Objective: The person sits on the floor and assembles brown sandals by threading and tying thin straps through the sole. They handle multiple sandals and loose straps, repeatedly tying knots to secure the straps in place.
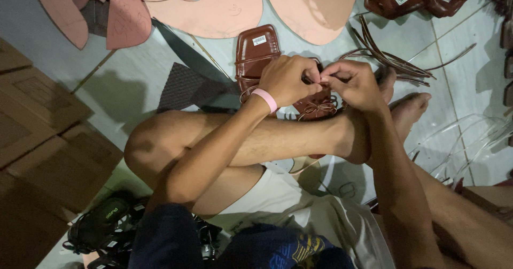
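Pale tiled floor (pixel 459 44) under me. Left hand (pixel 286 80) and right hand (pixel 355 84) both closed, fingertips pinching thin brown strap on brown sandal (pixel 258 52), propped above my crossed shin. Loose strap bundle (pixel 385 58) just right; pink sole cutouts (pixel 224 7) beyond.
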